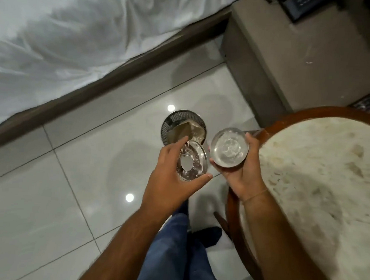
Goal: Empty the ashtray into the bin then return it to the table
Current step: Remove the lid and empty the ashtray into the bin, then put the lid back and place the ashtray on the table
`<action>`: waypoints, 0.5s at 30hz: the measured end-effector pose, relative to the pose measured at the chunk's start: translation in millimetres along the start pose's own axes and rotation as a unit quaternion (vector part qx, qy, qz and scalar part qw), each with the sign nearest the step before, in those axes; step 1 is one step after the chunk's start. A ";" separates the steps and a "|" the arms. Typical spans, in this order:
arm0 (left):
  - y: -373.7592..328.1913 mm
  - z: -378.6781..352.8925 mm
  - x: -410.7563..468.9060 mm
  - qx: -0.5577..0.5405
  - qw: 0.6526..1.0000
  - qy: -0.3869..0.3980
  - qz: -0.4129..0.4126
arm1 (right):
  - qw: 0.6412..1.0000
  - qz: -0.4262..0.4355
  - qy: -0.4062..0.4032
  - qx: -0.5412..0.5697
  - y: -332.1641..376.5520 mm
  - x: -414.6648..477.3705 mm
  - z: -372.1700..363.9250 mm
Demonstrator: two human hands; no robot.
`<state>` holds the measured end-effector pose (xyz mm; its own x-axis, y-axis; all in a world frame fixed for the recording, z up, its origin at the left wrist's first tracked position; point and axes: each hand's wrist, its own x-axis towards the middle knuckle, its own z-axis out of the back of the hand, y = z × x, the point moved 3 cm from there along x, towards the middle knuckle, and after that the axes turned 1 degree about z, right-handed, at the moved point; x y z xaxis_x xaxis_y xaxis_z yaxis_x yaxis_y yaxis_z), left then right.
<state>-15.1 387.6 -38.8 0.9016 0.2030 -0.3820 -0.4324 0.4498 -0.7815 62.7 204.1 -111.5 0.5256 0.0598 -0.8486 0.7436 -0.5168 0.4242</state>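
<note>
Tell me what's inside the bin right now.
The bin holds crumpled brownish paper or a liner. The left hand and ashtray lid cover its near edge; anything underneath is hidden.

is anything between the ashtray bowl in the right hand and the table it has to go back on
Nothing visible. The right hand holds the ashtray bowl beside the round table, whose marble top shows bare. The left hand holds the ring lid away, nearer the bin.

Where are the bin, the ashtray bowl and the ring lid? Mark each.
bin (175, 118): head view, dark mesh rim.
ashtray bowl (229, 148): head view, inside bottom.
ring lid (196, 165): head view, glass beside the hole.
</note>
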 end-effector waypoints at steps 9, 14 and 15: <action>-81.7 -109.5 6.4 0.062 0.978 0.168 -0.111 | 0.996 0.036 0.000 0.076 17.0 -55.9 101.4; -104.7 -174.6 -12.1 0.105 0.948 0.253 -0.159 | 0.991 0.060 -0.055 0.105 18.6 -80.0 156.4; -108.8 -185.8 -16.5 0.111 0.942 0.268 -0.168 | 0.989 0.063 -0.062 0.119 18.8 -85.6 166.7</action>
<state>14.6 173.7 -39.1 0.8252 -0.4245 -0.3726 -0.0570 0.5938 -0.8026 -37.2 46.9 -83.6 0.5424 -0.1149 -0.8322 0.5491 -0.7013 0.4547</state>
